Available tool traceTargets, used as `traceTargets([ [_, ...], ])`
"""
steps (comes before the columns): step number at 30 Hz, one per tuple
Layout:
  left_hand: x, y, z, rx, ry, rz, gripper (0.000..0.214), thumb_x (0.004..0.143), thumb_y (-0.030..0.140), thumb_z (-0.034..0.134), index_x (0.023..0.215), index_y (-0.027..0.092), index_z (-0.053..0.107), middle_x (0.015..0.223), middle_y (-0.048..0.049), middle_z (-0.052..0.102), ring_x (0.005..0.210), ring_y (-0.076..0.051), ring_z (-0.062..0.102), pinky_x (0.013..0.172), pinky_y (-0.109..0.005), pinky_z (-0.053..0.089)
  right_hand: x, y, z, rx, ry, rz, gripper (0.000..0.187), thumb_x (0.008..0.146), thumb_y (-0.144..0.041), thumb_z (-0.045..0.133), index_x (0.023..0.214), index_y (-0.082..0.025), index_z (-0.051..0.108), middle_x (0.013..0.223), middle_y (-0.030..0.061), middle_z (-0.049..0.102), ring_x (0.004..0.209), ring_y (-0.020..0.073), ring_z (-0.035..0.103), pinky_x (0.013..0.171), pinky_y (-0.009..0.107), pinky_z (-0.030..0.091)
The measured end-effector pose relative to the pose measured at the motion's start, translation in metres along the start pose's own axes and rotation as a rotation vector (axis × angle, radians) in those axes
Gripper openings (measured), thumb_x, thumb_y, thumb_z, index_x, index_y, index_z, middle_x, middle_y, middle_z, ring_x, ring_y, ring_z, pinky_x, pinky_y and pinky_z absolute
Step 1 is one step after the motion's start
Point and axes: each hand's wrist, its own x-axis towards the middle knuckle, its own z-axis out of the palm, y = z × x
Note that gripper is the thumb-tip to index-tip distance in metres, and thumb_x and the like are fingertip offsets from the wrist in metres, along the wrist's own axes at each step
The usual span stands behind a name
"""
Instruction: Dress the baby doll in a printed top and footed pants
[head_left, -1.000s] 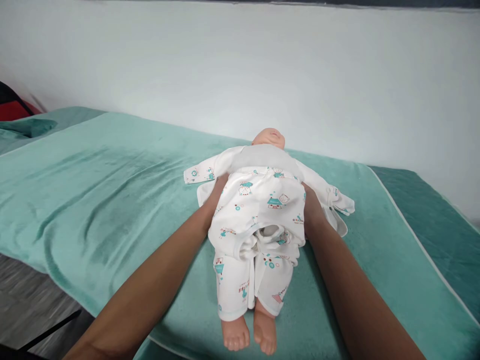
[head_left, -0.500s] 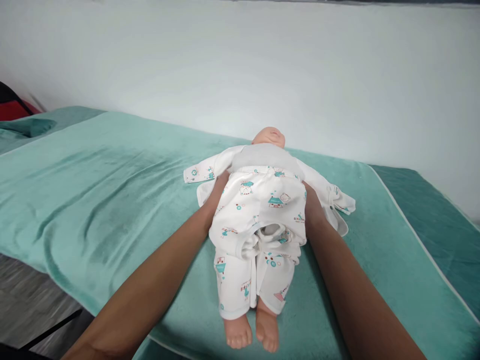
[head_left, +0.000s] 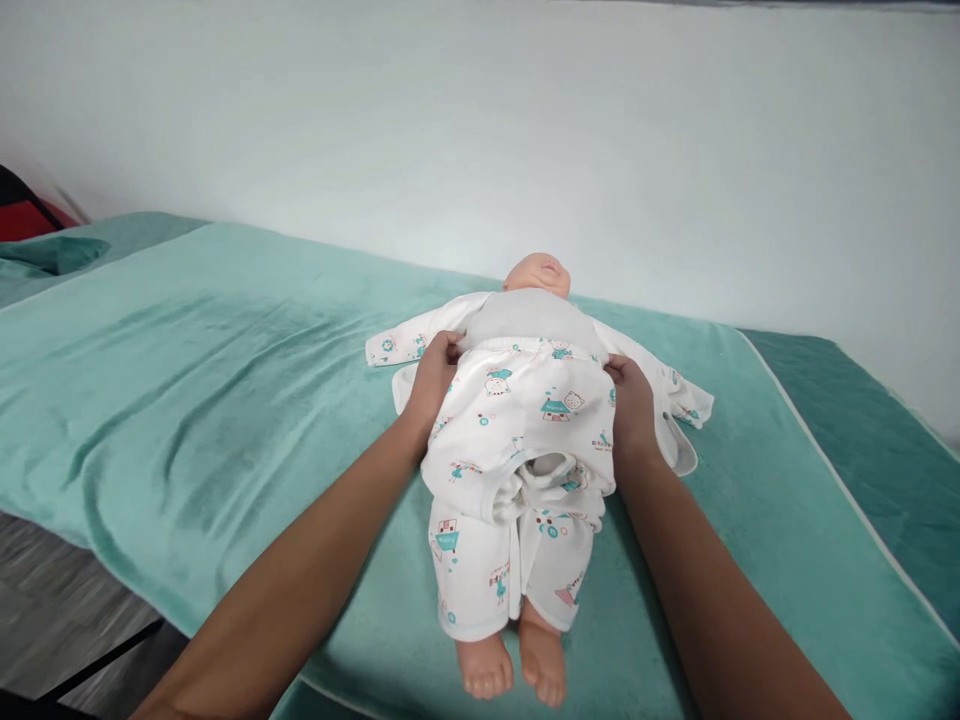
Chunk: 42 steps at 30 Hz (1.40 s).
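A baby doll (head_left: 537,273) lies on its back, feet toward me, on a green blanket (head_left: 225,400). It wears white printed baby pants (head_left: 525,400), pulled up around its waist, with an open crotch. My left hand (head_left: 436,372) pinches the waistband at the left side, and my right hand (head_left: 628,392) pinches it at the right side. Some fingertips of both hands are hidden by the cloth. A white printed jacket (head_left: 679,400) lies open under the doll, its sleeves spread to both sides. The grey-white torso (head_left: 532,315) shows above the waistband.
Behind the doll rises a white wall (head_left: 480,130). Darker green cloth (head_left: 862,440) covers the bed at the right. A red and black object (head_left: 26,210) is at the far left. Grey floor (head_left: 52,580) shows below the bed's left edge.
Both hands have come out from behind the doll's sides to the waistband's edges, their fingers now more visible. The pants and legs have shifted slightly right.
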Motion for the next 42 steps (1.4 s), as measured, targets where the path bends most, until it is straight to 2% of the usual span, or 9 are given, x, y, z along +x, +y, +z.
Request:
traceTargets([
  [6,-0.01,0.01,-0.003,0.093,0.026,0.183,0.017,0.072,0.023,0.065,0.089,0.022,0.062,0.082,0.002,0.061,0.079,-0.014,0.056,0.077,-0.028,0.044,-0.011,-0.014,-0.008,-0.163,0.075,-0.25,0.014,0.079,-0.034,0.067,0.088,-0.025,0.064,0.097,0.0045,0.069,0.095,0.0221,0.063,0.083,0.036,0.052],
  [9,-0.016,0.018,-0.001,0.137,-0.046,0.263,0.012,0.08,0.03,0.068,0.088,0.022,0.063,0.09,-0.0001,0.063,0.085,-0.015,0.058,0.082,-0.03,0.046,-0.01,-0.019,-0.014,-0.224,-0.054,-0.352,0.012,0.082,-0.036,0.069,0.087,-0.026,0.068,0.097,0.0038,0.067,0.097,0.0219,0.061,0.087,0.037,0.051],
  [14,-0.017,0.026,-0.006,0.341,-0.212,0.425,0.015,0.08,0.035,0.075,0.085,0.023,0.067,0.116,-0.005,0.058,0.114,-0.021,0.055,0.099,-0.033,0.045,0.0,-0.02,-0.027,-0.189,-0.332,-0.322,0.014,0.078,-0.034,0.075,0.088,-0.027,0.069,0.116,0.0049,0.064,0.116,0.0244,0.057,0.094,0.038,0.049],
  [18,-0.014,0.029,-0.013,0.415,-0.371,0.412,0.02,0.079,0.038,0.077,0.087,0.024,0.066,0.142,-0.0061,0.049,0.14,-0.025,0.042,0.114,-0.039,0.036,0.007,-0.018,-0.035,-0.257,-0.483,-0.319,0.019,0.079,-0.039,0.078,0.088,-0.027,0.067,0.131,0.0059,0.056,0.132,0.0262,0.05,0.108,0.042,0.041],
  [22,-0.015,0.032,-0.015,0.425,-0.421,0.414,0.019,0.084,0.037,0.072,0.083,0.023,0.06,0.144,-0.0058,0.053,0.139,-0.025,0.045,0.113,-0.04,0.037,0.011,-0.017,-0.035,-0.328,-0.551,-0.362,0.024,0.08,-0.044,0.078,0.088,-0.026,0.063,0.141,0.0063,0.05,0.143,0.0272,0.039,0.117,0.044,0.032],
  [28,-0.003,0.033,-0.003,0.376,-0.32,0.441,0.018,0.091,0.035,0.061,0.082,0.023,0.052,0.106,-0.0033,0.069,0.098,-0.019,0.061,0.086,-0.032,0.045,0.015,-0.017,-0.02,-0.399,-0.455,-0.475,0.021,0.089,-0.037,0.064,0.078,-0.025,0.051,0.13,0.0069,0.061,0.124,0.0259,0.054,0.1,0.041,0.042],
  [32,0.024,0.03,0.011,0.454,-0.2,0.43,0.017,0.091,0.033,0.059,0.081,0.023,0.049,0.07,0.0044,0.051,0.067,-0.014,0.045,0.066,-0.028,0.034,0.03,-0.017,-0.007,-0.492,-0.286,-0.443,0.018,0.088,-0.036,0.059,0.079,-0.026,0.047,0.1,0.0032,0.068,0.088,0.0217,0.057,0.082,0.037,0.043],
  [37,0.048,0.023,0.019,0.47,-0.161,0.362,0.019,0.091,0.033,0.058,0.081,0.023,0.046,0.065,0.0057,0.043,0.065,-0.014,0.041,0.064,-0.028,0.032,0.056,-0.008,0.008,-0.519,-0.15,-0.394,0.021,0.088,-0.039,0.06,0.078,-0.026,0.047,0.074,-0.003,0.052,0.07,0.0176,0.045,0.069,0.032,0.038],
  [42,0.056,0.026,0.015,0.612,-0.264,0.541,0.018,0.092,0.037,0.058,0.083,0.023,0.052,0.095,-0.0028,0.063,0.095,-0.021,0.053,0.086,-0.033,0.041,0.068,0.0,0.008,-0.479,-0.268,-0.529,0.025,0.091,-0.045,0.058,0.077,-0.025,0.058,0.108,0.0052,0.064,0.105,0.023,0.055,0.095,0.038,0.041],
])
